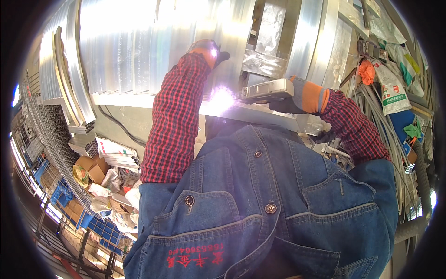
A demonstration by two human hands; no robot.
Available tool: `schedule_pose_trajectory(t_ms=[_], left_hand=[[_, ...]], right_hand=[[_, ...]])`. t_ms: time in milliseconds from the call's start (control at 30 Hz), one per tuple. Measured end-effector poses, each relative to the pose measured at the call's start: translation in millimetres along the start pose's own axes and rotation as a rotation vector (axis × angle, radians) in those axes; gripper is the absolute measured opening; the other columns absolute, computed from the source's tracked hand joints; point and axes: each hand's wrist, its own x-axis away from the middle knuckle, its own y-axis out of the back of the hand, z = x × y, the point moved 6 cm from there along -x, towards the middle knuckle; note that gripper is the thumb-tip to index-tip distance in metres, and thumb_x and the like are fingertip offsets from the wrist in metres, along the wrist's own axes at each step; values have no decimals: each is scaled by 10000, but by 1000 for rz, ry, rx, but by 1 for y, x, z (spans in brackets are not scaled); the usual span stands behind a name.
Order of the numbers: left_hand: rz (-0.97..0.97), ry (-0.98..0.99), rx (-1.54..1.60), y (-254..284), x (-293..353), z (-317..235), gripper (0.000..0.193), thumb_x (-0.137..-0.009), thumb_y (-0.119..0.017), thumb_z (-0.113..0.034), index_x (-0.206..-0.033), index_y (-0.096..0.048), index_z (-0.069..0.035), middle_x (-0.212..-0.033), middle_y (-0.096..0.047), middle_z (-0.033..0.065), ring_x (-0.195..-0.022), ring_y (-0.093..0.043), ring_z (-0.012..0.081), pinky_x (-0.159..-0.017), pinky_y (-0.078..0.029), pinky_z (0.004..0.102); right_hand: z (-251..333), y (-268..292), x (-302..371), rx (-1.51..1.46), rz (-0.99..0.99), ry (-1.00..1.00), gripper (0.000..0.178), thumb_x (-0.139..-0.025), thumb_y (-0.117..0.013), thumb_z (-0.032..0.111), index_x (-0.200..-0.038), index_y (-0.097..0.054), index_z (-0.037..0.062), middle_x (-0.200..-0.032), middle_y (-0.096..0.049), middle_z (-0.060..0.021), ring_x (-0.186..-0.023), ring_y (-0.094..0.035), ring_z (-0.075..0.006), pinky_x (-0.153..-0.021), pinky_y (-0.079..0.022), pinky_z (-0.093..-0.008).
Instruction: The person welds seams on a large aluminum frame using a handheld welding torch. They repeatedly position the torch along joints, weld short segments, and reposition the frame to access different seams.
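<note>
My left hand, in an orange and grey glove, rests on a row of silvery metal profiles. A dark finger or thumb sticks out to the right, while glare and the sleeve obscure the other fingers; it looks open. My right hand, gloved alike, is closed around a grey box-shaped welding gun. Just left of the gun's nose, a violet-white glare burns at the near edge of the profiles and hides the contact point. Below the profiles runs a pale metal rail.
Longer metal bars lie at the far right. Bundled strips and a white sack stand beside them. A black cable hangs at left, above cardboard boxes and bags. My denim apron fills the near side.
</note>
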Motion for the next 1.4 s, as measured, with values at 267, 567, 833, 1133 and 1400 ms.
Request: schedule_pose_trajectory(t_ms=[267,567,833,1133,1400], left_hand=[[-113,-78,53,2,7,1,718,-864,-854,-522,-1389,-737,-47,-1281,-791,139,-1163,-750,287,-1033,-593,406],[-100,-79,-92,3,1,-3,552,-952,-735,-575,-1071,-839,-46,-1103,-812,169,-1067,-761,331,-969,-594,441],[-182,-157,-136,-5,-7,4,659,-994,-684,-660,-1221,-810,-54,-1189,-807,169,-1125,-754,348,-1012,-585,462],[-99,-144,-44,-2,0,0,701,-867,-814,-638,-1279,-804,-71,-1263,-800,164,-1215,-735,325,-1092,-552,419],[-576,-92,542,17,48,93,536,-931,-792,-539,-1234,-813,-97,-1101,-823,140,-1056,-778,292,-965,-594,410]], right_hand=[[-22,-9,0,-233,-17,-30,320,-987,-811,278,-1217,-789,56,-1092,-828,-103,-984,-788,-199,-880,-627,-344],[10,7,11,-97,19,-71,308,-980,-839,176,-1240,-776,24,-1163,-817,-120,-1050,-761,-149,-939,-611,-321],[-33,-7,11,-5,-71,40,332,-983,-826,231,-1254,-781,45,-1111,-823,-148,-994,-789,-207,-885,-625,-343],[-19,-1,27,-66,-89,71,360,-1006,-789,226,-1296,-754,15,-1149,-818,-146,-992,-778,-212,-889,-614,-356],[60,27,86,-336,-355,80,369,-1019,-766,173,-1321,-721,-35,-1156,-803,-107,-978,-723,-157,-877,-591,-347]])
